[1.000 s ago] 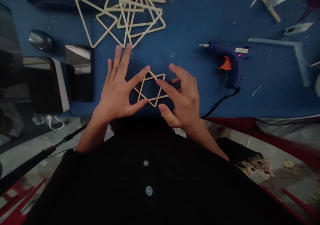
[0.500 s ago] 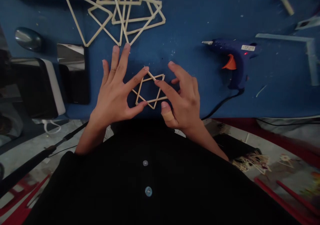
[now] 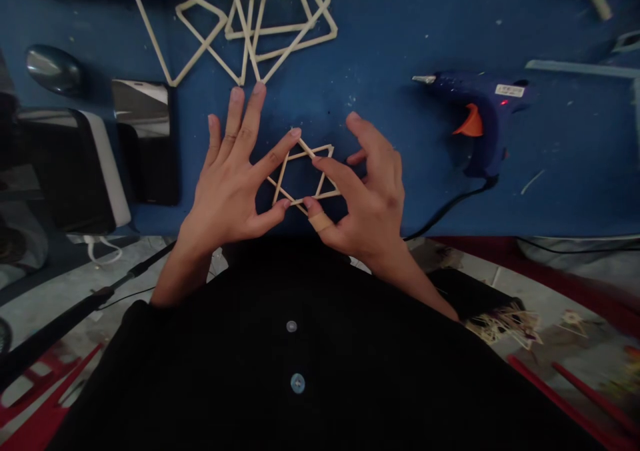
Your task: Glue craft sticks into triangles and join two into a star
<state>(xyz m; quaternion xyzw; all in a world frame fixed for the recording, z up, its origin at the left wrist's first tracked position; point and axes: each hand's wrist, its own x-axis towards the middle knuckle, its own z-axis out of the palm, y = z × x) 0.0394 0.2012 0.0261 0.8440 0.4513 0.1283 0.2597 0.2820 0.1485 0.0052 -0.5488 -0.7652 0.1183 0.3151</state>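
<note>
Two small wooden-stick triangles overlap as a six-pointed star (image 3: 321,183) flat on the blue table (image 3: 370,204), between my hands. My left hand (image 3: 227,171) lies spread at its left; the index fingertip touches the top point and the thumb tip touches the lower left side. From the right, my right hand (image 3: 367,184) rests its index finger on the upper right sticks and its bandaged thumb on the bottom edge. Its fingers are apart and pressing, not wrapped round anything. Part of the star's right and lower points is hidden under the right hand.
Larger stick triangles (image 3: 280,31) are heaped at the top, close to my left fingertips. A blue glue gun (image 3: 483,94) with a lit red light lies right, its cord running to the table edge. A phone (image 3: 147,151) and a computer mouse (image 3: 54,69) are at left.
My right thumb has moved left and now touches the star's lower edge. The left hand keeps nearly the same place. The view has shifted slightly.
</note>
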